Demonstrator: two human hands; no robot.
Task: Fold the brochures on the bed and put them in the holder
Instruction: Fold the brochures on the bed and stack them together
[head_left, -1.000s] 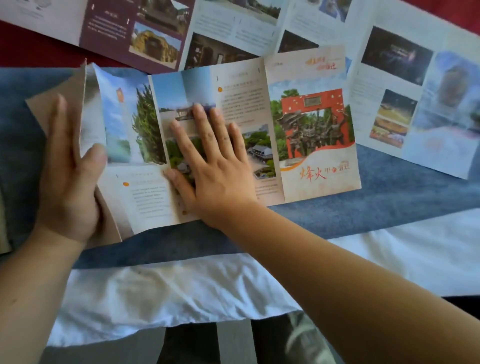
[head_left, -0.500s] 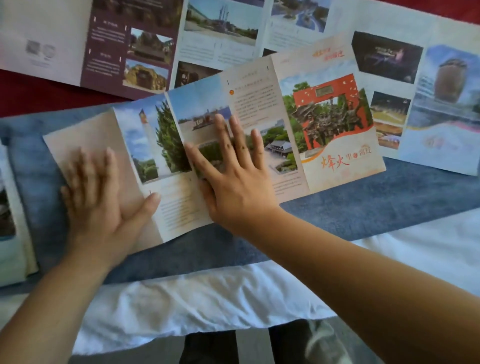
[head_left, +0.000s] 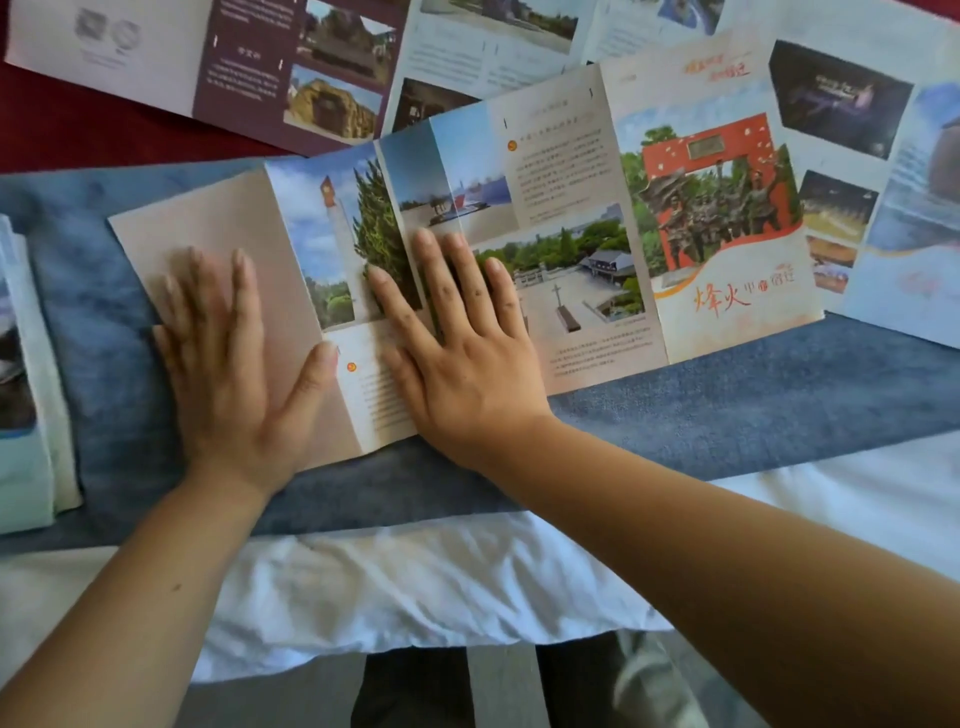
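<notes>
- Two bare hands lie flat on a long picture brochure (head_left: 717, 218), spread across a blue blanket (head_left: 753, 405) on the bed.
- Left hand (head_left: 228, 364), fingers straight and spread, presses the plain beige end panel, which looks folded over, probably to set the crease.
- Right hand (head_left: 462, 358), fingers wide and holding nothing, pins the middle panels so the paper cannot slide.
- More open brochures (head_left: 249, 62) lie overlapping beyond it; a white sheet (head_left: 415, 587) lies nearer the body. No holder is in sight.

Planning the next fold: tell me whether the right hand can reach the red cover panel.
Probably yes: the right hand lies flat on the same brochure, and the red cover panel beside it is uncovered.
</notes>
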